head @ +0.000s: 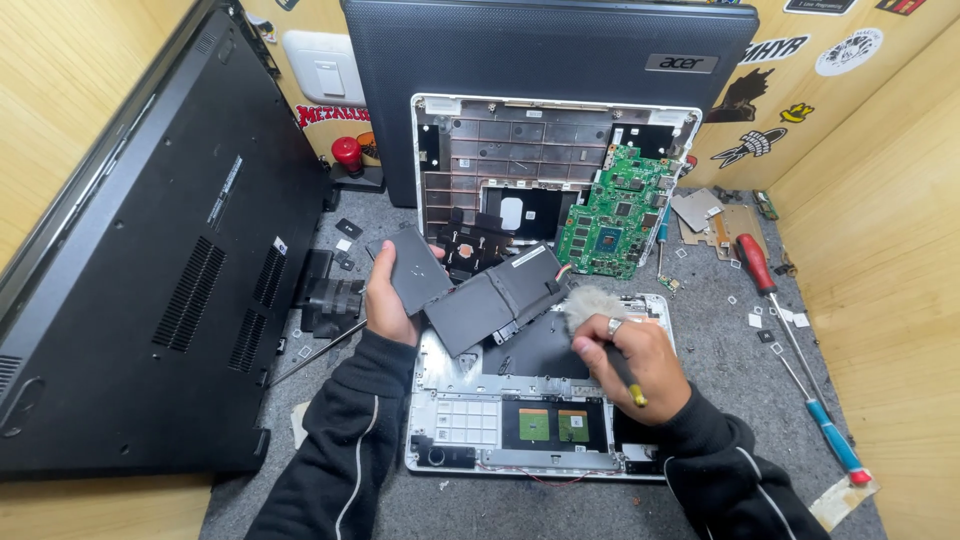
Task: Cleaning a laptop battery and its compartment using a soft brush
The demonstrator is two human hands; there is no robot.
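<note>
The left hand (388,300) is clamped on one end of a flat dark grey battery pack (470,290), lifting it tilted above the opened white laptop chassis (440,420). The pack is a hinged row of slim cells, its far end dipping towards the middle of the chassis. The right hand (630,365) is closed around a brush (600,320) with a yellow-tipped dark handle; its pale bristle head sits just beside the battery's lower end, over the black sheet inside the chassis. There's a ring on one right finger.

Behind the chassis, a green circuit board (615,215) sits in the upright white shell, next to a black fan. A second closed laptop lid (540,45) leans against the back wall. Left of the chassis, a large black bottom cover (160,260) stands propped on the wooden wall. Right of the chassis, on the grey mat (720,330), lie a red-handled screwdriver (757,262) and a blue-handled screwdriver (830,430), with small loose bits scattered around them.
</note>
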